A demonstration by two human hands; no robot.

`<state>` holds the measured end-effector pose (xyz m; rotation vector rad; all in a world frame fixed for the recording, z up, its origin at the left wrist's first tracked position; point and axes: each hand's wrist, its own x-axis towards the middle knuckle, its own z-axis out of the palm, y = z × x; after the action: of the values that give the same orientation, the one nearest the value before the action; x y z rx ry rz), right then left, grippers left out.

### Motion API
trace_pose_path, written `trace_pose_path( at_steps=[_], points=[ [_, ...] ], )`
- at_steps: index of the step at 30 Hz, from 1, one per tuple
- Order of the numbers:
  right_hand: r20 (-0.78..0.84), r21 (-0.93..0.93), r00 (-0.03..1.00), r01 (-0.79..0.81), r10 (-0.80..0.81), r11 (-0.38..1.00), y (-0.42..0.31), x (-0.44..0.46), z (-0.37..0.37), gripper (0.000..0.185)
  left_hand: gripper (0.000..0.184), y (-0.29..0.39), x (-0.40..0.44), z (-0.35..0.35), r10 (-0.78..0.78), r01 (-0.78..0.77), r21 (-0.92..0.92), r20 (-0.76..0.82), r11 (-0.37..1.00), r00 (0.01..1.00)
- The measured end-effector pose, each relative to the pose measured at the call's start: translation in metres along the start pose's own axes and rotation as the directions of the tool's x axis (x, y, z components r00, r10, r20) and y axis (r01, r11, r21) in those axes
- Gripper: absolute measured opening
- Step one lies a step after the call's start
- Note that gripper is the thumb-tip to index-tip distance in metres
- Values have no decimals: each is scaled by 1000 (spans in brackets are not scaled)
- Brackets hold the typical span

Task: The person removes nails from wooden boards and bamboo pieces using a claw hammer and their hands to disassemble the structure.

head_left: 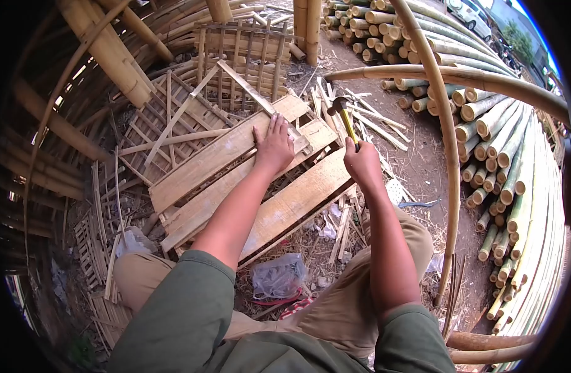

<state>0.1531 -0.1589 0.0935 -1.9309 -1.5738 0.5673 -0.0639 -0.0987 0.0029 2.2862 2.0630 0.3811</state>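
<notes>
My right hand (363, 163) is closed around the handle of a claw hammer (346, 119). The hammer has a dark head and a yellow-and-black handle, and its head is raised above the wood. My left hand (274, 148) lies flat with fingers stretched out, pressing on a wooden plank (217, 163) and on a thin wooden strip (247, 87) crossing its far end. A middle plank (201, 214) and a wider near plank (298, 202) lie roughly parallel to it, with gaps between. Whether a nail is under my left fingers is hidden.
Slatted wooden frames (173, 115) lean beyond the planks. Scrap strips (379, 121) litter the ground. A clear plastic bag (278, 276) lies between my legs. Stacked bamboo poles (497, 149) fill the right side, behind a curved bamboo pole (444, 124). Thick bamboo posts (105, 53) stand at upper left.
</notes>
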Motion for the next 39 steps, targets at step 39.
trace_pose_path(
  at_steps=[39],
  points=[
    [-57,298,842,-499,537,814,14,108,147,30,56,-3,-4,-1,24,-27,-84,-30,996,999]
  ],
)
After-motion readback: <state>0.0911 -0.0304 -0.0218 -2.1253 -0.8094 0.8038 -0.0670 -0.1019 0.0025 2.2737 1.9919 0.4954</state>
